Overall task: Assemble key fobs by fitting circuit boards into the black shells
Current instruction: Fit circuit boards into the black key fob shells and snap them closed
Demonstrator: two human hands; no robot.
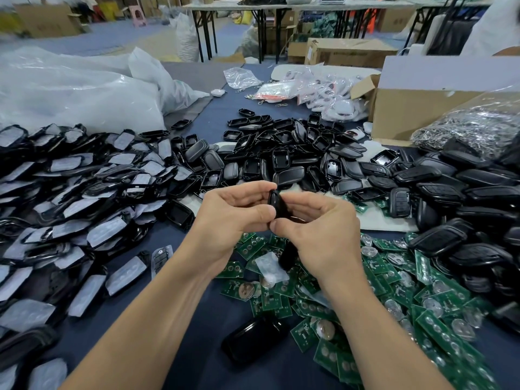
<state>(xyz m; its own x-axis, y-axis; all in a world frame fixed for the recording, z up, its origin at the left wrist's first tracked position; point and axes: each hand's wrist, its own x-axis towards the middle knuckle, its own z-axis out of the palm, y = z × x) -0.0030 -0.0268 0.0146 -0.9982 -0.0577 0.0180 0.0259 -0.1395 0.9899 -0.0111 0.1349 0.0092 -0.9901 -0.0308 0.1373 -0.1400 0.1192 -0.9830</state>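
Both hands meet above the middle of the table around one black key fob shell (pixel 277 205). My left hand (pixel 233 218) grips its left side, thumb across the front. My right hand (pixel 320 226) pinches its right side and lower end. Most of the shell is hidden by my fingers, and whether a board sits inside it cannot be seen. Green circuit boards (pixel 374 280) with round metal contacts lie heaped below and right of my hands. Open black shells (pixel 281 153) are piled behind my hands.
Film-covered black fob fronts (pixel 73 198) cover the left of the blue table. Closed black shells (pixel 464 198) stack at the right. One glossy black shell (pixel 253 339) lies between my forearms. Plastic bags (pixel 78 91) sit at back left, cardboard boxes (pixel 422 102) at back right.
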